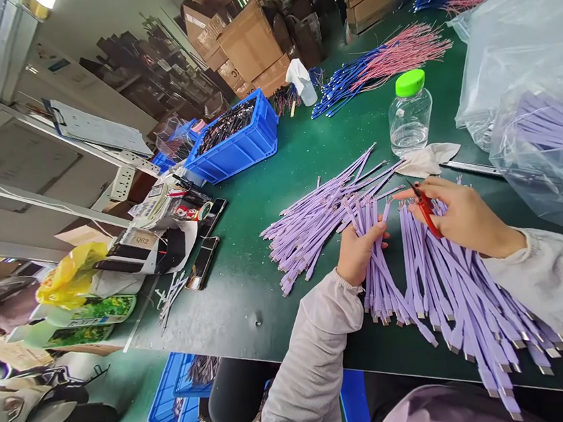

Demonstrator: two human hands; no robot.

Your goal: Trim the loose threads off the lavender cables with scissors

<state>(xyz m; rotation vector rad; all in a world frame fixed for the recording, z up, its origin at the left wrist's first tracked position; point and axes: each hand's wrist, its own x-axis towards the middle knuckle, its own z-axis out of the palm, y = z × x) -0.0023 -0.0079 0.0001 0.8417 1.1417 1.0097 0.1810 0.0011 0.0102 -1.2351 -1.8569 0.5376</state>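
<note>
My left hand (359, 250) is closed around a bunch of flat purple USB cables (380, 281), their metal plugs hanging toward the table's front edge. In my right hand (463, 212) is a pair of red-handled snips (427, 210) with dark tips pointing up and left. The fingertips of that hand are close to the upper ends of the held cables. Beneath my right hand lies a fanned pile of purple cables (464, 299), its plugs toward me. Another purple pile (312, 214) rests to the left of my left hand.
Behind the cables stand a clear jar with a green lid (411, 113) and a white cloth (427, 159). Plastic bags (541, 143) cover the right side. A blue crate (239, 145), blue-and-red wires (382, 66) and two phones (202, 263) are farther left and back on the green table (244, 242).
</note>
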